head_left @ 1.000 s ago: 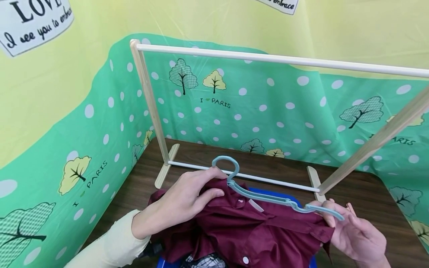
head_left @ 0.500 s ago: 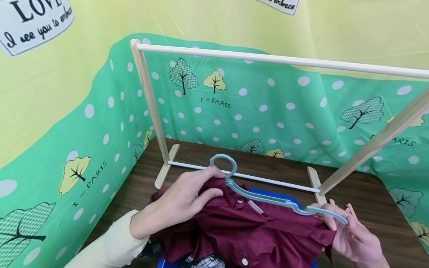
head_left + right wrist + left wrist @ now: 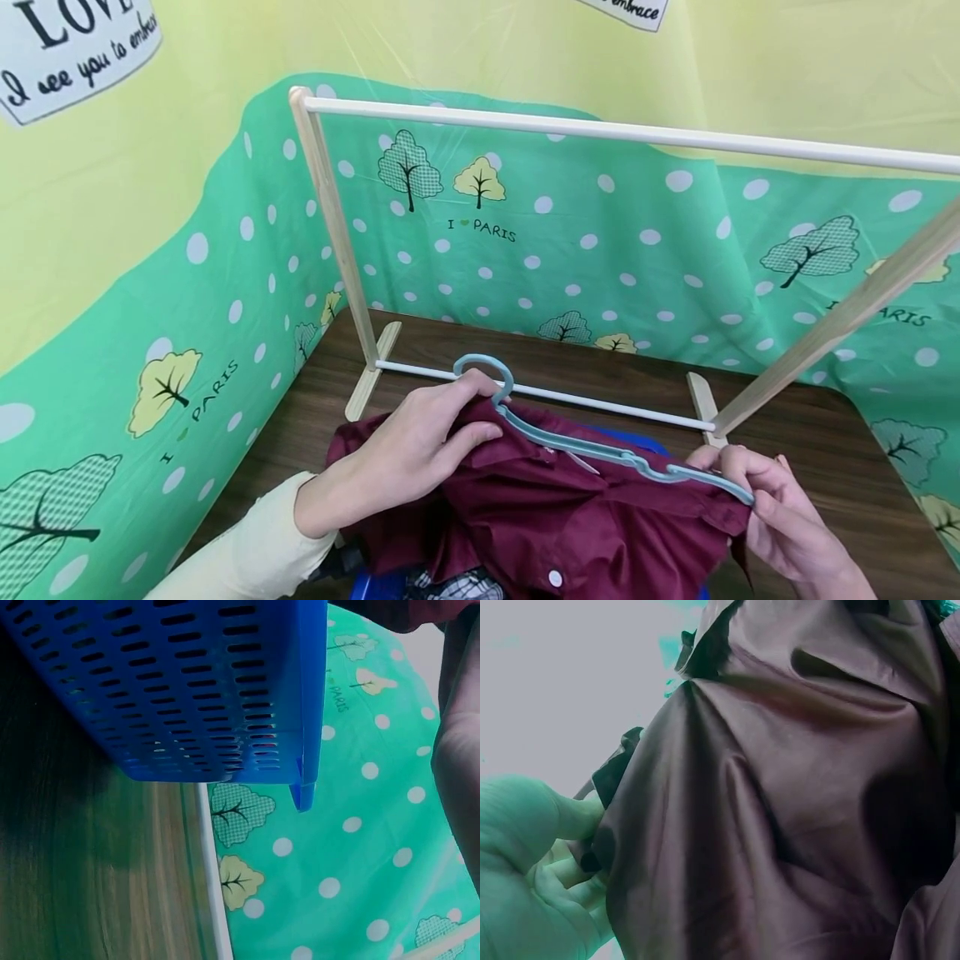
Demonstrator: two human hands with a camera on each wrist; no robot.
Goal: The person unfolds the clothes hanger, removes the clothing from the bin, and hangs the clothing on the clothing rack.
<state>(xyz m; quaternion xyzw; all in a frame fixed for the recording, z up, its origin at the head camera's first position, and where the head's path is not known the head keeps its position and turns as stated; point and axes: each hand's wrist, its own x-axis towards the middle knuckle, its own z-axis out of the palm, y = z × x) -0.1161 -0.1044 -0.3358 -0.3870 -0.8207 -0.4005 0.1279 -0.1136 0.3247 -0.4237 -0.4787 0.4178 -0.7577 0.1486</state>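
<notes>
A maroon shirt (image 3: 600, 533) with a white button is spread in front of me in the head view. My left hand (image 3: 401, 454) grips its collar, thumb in front, right beside the hook of a light blue hanger (image 3: 570, 442). The hanger lies along the shirt's neckline, its left arm hidden behind the hand and cloth. At the far shoulder, my right hand (image 3: 787, 508) pinches the cloth and the hanger's right tip together. In the left wrist view the shirt (image 3: 780, 802) fills most of the picture, with the left hand (image 3: 540, 877) holding its edge.
Under the shirt stands a blue slotted basket (image 3: 187, 690), with black-and-white checked cloth (image 3: 457, 586) showing in it. Behind is a wooden rack with a white top rail (image 3: 600, 129) and a lower rail (image 3: 600, 400), on a dark wood table (image 3: 292, 433). Patterned curtains (image 3: 525, 267) enclose it.
The hanger has shifted left and slightly down, its right tip now within the shirt's shoulder instead of past it. My right fingers have closed over that tip. The left hand stays at the collar.
</notes>
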